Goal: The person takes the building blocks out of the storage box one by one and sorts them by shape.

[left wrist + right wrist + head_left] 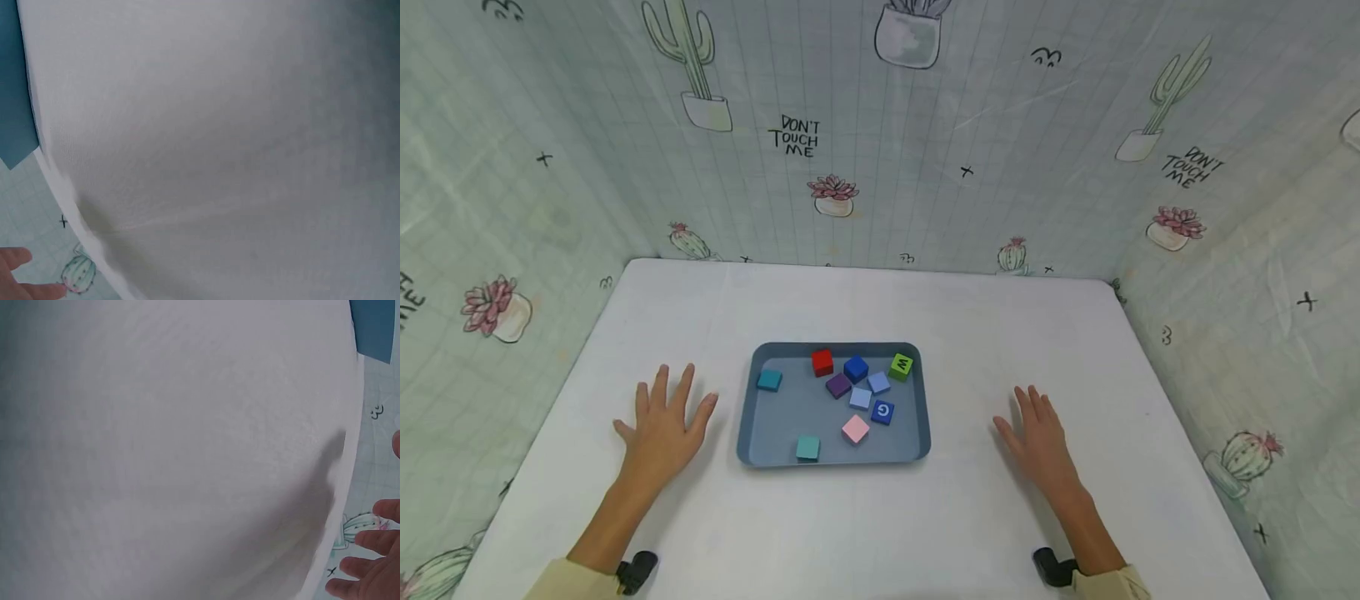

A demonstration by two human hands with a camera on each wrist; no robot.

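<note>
A blue-grey tray (782,433) lies mid-table with several small cubes in it. Among them are a red cube (822,362), a green cube marked W (901,367), a blue cube marked G (882,412), a pink cube (855,429), a purple cube (838,385) and a teal cube (808,448). Left of the tray, my left hand (662,437) has its fingers spread and holds nothing. To the tray's right, my right hand (1043,442) is extended with nothing in it. Both wrist views catch fingertips and a corner of the tray.
The white table (880,533) extends around the tray. A patterned cloth (880,117) with cacti drawings hangs behind and at both sides. Each wrist carries a black device, the left one (637,572) and the right one (1054,568).
</note>
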